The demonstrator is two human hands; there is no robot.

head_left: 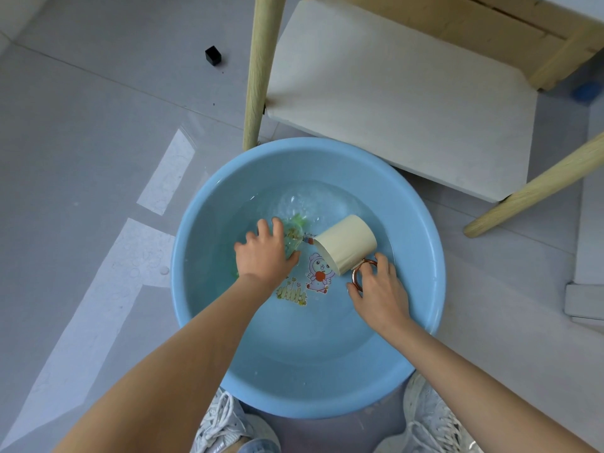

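My left grip (263,256) curls round a glass (292,237) underwater in the basin (425,230), mid-frame; my right grip (379,289) pinches the handle (357,278) of the tilted mug (346,245) beside it.

Glossy pale grey tiled floor (81,109), crossed by thin darker grout lines. Catches bright slanted patches of daylight (166,171) at left, dotted with small water drops (164,271). Small black cube (213,55) far back on the tiles, well apart from the furniture. Round pale wooden leg (258,70) at top centre, a second pale wooden leg (539,188) slanting in from the right. Between them, flat white rectangular board (408,103), low over the floor. Pale raw-timber frame (490,24) in the top right corner. Blurred blue lump (585,91) at the right edge.
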